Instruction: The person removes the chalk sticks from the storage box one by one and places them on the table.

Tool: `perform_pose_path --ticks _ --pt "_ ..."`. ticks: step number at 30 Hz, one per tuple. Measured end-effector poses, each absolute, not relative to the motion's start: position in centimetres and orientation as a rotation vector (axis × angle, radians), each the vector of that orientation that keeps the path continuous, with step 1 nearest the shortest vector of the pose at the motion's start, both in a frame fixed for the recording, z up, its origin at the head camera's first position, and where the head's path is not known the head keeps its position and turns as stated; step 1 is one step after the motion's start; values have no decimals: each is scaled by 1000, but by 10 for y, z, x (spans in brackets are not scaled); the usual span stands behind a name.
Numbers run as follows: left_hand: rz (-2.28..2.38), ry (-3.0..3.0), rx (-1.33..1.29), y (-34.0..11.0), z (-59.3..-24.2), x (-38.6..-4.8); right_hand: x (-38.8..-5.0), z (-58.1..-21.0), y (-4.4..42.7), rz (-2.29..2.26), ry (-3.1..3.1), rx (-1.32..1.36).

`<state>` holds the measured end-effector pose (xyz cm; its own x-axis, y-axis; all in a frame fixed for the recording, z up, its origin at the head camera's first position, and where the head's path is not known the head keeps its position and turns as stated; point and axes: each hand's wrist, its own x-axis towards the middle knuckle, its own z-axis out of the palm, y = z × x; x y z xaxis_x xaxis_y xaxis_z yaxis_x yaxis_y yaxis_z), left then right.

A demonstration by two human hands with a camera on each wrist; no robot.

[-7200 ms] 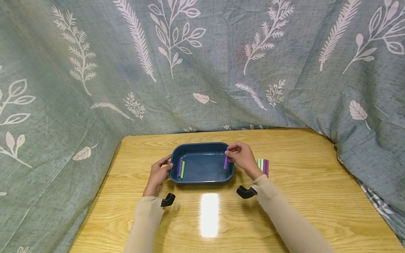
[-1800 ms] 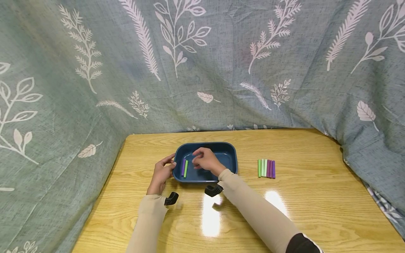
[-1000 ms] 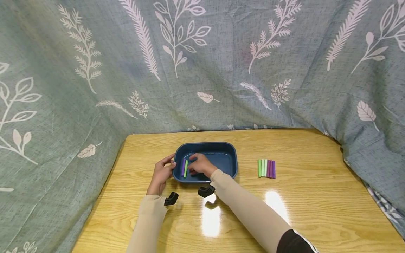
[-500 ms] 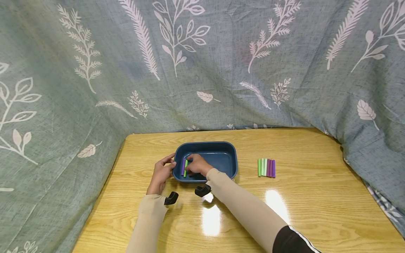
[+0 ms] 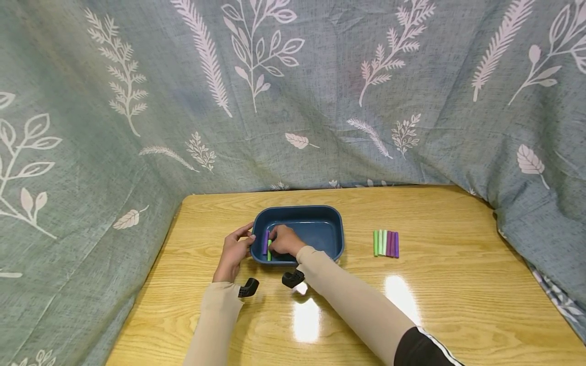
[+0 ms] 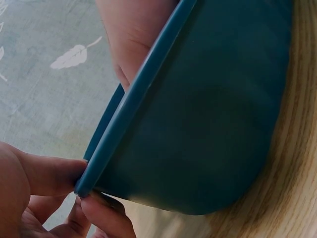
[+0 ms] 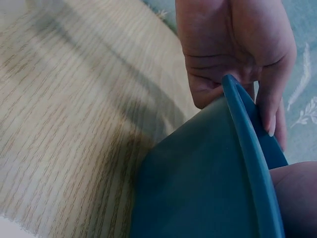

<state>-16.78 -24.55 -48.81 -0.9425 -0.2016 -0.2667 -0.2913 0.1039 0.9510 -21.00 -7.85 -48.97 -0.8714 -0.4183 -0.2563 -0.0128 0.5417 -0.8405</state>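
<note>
My left hand point(image 5: 234, 252) pinches the left rim of a dark blue rectangular basin point(image 5: 320, 235); in the left wrist view its thumb point(image 6: 49, 174) lies over the rim with fingers below. Inside the basin, my right hand point(image 5: 286, 240) has its fingertips down at a green stick point(image 5: 269, 252) and appears to pinch it; the grip itself is partly hidden. Just left of it lies a purple stick point(image 5: 265, 243). In the right wrist view the basin wall point(image 7: 198, 178) hides most of the right hand.
On the table point(image 5: 439, 284), right of the basin, several green, pale green and purple sticks point(image 5: 385, 243) lie in a neat row. A patterned grey-green cloth point(image 5: 320, 152) hangs behind the table and along both sides.
Earlier my right hand held a purple stick; one more purple stick now ends the row. The hand then moved left into the basin, and the green stick has shifted slightly towards me.
</note>
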Motion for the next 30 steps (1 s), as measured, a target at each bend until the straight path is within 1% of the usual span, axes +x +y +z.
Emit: perform_pose_path --ticks 6,13,23,30 --pt "1985 2281 -526 -246 -489 -168 -209 -490 -79 -1241 2387 -396" --pt "1984 2278 -516 -246 -487 -168 -207 -489 -80 -1298 2469 -403" --pt "1996 2271 -520 -245 -488 -169 -205 -492 -84 -1317 2501 -364" --pt "2005 2263 -530 -245 -488 -169 -205 -487 -74 -1432 2445 -313"
